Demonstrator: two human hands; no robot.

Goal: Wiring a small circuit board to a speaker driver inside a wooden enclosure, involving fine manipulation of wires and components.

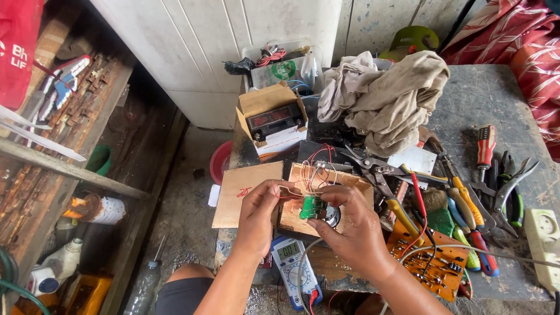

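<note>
Left hand (258, 211) pinches thin wires (291, 191), right hand (350, 224) grips the small green circuit board (312, 207) — best kept steady, wires slack toward 12 o'clock.

Soft, even daylight fills the scene, bright on the white wall (192, 52). Shadows are faint, focus is sharp throughout, and straight lines bow slightly toward the edges.

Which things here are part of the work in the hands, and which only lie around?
In hand: small green circuit board, thin wires, held by left hand and right hand.
Lying about: multimeter, pliers, beige cloth, orange circuit board.
</note>
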